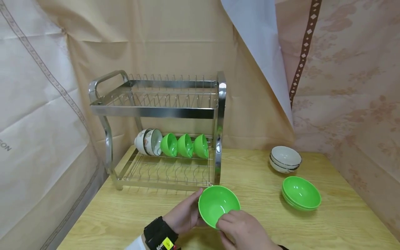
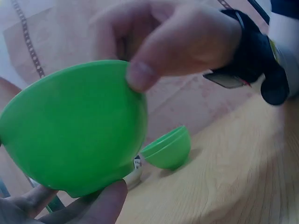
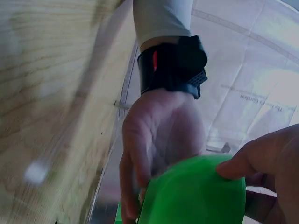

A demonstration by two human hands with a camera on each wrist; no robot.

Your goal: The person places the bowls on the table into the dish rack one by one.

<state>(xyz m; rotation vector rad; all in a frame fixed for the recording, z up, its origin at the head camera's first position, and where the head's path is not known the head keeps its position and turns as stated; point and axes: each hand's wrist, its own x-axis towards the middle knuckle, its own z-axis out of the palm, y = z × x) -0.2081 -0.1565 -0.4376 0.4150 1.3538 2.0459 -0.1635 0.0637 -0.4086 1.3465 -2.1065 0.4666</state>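
Here, both hands are holding one green bowl (image 1: 215, 205) just above the near part of the tabletop (image 1: 256, 180), right in front of the dish rack (image 1: 162, 132). The left hand (image 1: 184, 215) is cupping the bowl's left side, with its fingers curled round the outside and its thumb by the rim. The right hand (image 1: 247, 231) is pinching the near rim, with its fingers (image 1: 229, 218) bent over the edge. The bowl is tipping a little, so its open side is facing up and toward the person.

In the left wrist view, the same bowl (image 2: 74, 130) is filling much of the picture, and the thumb of the right hand (image 2: 182, 37) is pressing on its rim. In the right wrist view, the left hand (image 3: 159, 144) is wrapping round the bowl (image 3: 196, 196) from behind.

The bowl's far rim is sitting very near the rack's front right corner. On the rack's lower shelf, two white patterned bowls (image 1: 148, 141) and three green bowls (image 1: 185, 145) are standing on edge in a row at the back. The front wires of that shelf are showing bare, and so are the wires of the top shelf.

To the right, a stack of green bowls (image 1: 301, 192) is resting on the tabletop, and a stack of white bowls (image 1: 285, 159) is sitting behind it. Both stacks are well apart from the hands, with bare wood between them. The tabletop's right edge is running close by the green stack.
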